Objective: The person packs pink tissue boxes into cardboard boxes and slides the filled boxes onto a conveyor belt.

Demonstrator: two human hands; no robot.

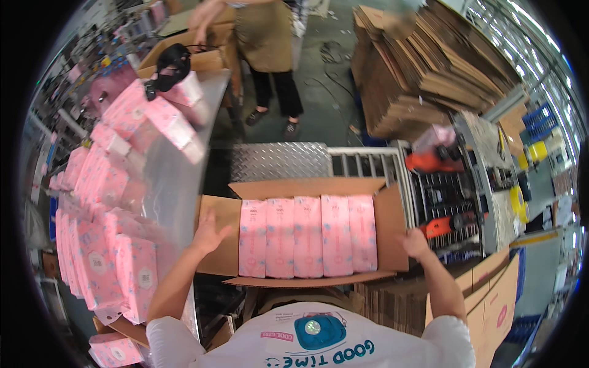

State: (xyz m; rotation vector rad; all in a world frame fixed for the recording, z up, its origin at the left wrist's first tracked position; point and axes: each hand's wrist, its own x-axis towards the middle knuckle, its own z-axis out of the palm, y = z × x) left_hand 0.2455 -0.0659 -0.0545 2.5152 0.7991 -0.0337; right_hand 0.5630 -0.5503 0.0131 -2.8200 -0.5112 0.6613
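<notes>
An open cardboard carton [215, 262] stands in front of me with its flaps folded outward. Inside it, several pink packs [307, 236] with a blue and red print stand side by side in one row. My left hand [210, 234] rests on the carton's left flap, thumb and fingers apart. At the opposite side, my right hand [416, 243] has its fingers curled over the outer edge of the right flap [391, 230].
A metal table [178, 178] on my left carries many more pink packs [92, 257]. Beyond the carton lie a ridged metal plate [279, 161] and a roller conveyor [359, 162]. A machine with orange parts [438, 227] stands right, flattened cartons [423, 73] behind. A co-worker [264, 43] stands ahead.
</notes>
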